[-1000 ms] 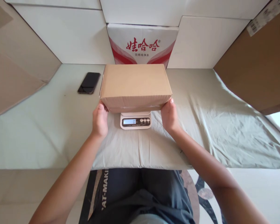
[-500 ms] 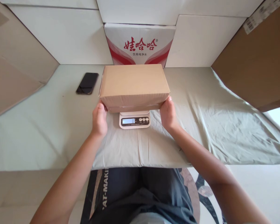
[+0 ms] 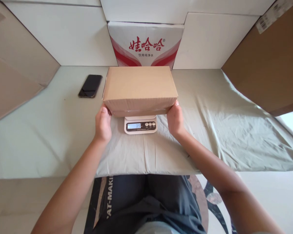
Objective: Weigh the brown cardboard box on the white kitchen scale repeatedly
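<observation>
Both hands (image 3: 103,125) (image 3: 175,121) hold cardboard box (image 3: 139,90) on scale (image 3: 140,125), apparently reading 39.

Black phone (image 3: 90,85) lying flat on the pale green cloth (image 3: 222,130), left of centre. White carton with red lettering (image 3: 146,44) upright against the white back wall (image 3: 63,35). Brown cardboard panels (image 3: 266,61) flanking both sides.

A plain tan cardboard box (image 3: 139,88) is sitting over a white scale (image 3: 140,125) that is showing dark digits on a pale blue display. A pale grey-green cloth (image 3: 210,130) is covering the surface, and a glossy black phone (image 3: 90,86) is lying on it. Behind, a white carton (image 3: 145,44) is showing red characters above sweeping red bands, with brown cardboard sheets (image 3: 266,61) flanking white wall panels.
</observation>
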Motion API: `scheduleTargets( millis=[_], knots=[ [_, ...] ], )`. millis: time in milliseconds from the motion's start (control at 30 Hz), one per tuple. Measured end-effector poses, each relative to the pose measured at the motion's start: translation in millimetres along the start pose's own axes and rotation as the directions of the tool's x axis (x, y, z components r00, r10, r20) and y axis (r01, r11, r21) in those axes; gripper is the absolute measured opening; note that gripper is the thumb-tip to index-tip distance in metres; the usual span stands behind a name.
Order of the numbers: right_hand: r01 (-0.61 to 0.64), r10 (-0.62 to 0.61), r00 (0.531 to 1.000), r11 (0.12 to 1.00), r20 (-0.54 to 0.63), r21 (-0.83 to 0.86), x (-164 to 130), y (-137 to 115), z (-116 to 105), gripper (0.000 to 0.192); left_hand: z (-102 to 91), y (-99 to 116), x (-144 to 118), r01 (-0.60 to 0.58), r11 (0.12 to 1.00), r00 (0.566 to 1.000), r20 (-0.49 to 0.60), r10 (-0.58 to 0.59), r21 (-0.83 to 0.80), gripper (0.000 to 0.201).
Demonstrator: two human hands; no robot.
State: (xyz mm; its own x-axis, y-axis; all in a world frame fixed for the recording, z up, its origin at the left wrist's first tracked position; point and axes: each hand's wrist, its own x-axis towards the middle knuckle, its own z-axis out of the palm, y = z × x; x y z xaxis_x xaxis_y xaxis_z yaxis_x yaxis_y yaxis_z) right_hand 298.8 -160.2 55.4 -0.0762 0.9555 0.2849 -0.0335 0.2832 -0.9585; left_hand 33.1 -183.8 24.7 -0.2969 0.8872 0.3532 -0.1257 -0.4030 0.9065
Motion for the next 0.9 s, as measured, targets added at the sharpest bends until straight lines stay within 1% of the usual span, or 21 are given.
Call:
scheduleTargets(
  millis=[133,200,300,400,567,733,800,900],
  knots=[
    [-0.033,0.034,0.999,0.999,-0.013,0.034,-1,3,0,0.081,0.7,2,2,-0.006,1.0,1.0,-0.02,0.007,0.01,0.065],
    [-0.035,0.038,0.998,0.997,-0.043,0.061,-1,5,-1,0.082,-2.0,2,4,-0.005,1.0,0.999,-0.037,0.006,0.009,0.068],
    [-0.02,0.035,0.993,0.991,-0.116,0.13,1,9,-2,0.085,-10.4,-4,11,0.008,1.0,0.998,-0.069,-0.008,0.0,0.073],
    [-0.032,0.055,0.987,0.988,-0.149,0.152,4,14,-5,0.088,-20.6,-14,18,0.019,1.0,0.995,-0.101,-0.019,-0.001,0.076],
    [-0.05,0.074,0.978,0.991,-0.196,0.125,13,35,-12,0.093,-30.5,-31,30,0.015,0.999,0.996,-0.091,-0.011,0.049,0.078],
    [-0.09,0.12,0.959,0.988,-0.257,0.125,25,62,-20,0.098,-32.7,-41,40,0.026,0.999,0.994,-0.107,-0.023,0.032,0.077],
    [-0.097,0.127,0.954,0.988,-0.273,0.124,29,66,-22,0.101,-32.2,-42,43,0.037,0.999,0.992,-0.121,-0.034,0.021,0.079],
    [-0.104,0.138,0.951,0.986,-0.278,0.133,31,65,-22,0.103,-30.2,-41,44,0.061,0.998,0.987,-0.15,-0.061,-0.003,0.083]
  ],
)
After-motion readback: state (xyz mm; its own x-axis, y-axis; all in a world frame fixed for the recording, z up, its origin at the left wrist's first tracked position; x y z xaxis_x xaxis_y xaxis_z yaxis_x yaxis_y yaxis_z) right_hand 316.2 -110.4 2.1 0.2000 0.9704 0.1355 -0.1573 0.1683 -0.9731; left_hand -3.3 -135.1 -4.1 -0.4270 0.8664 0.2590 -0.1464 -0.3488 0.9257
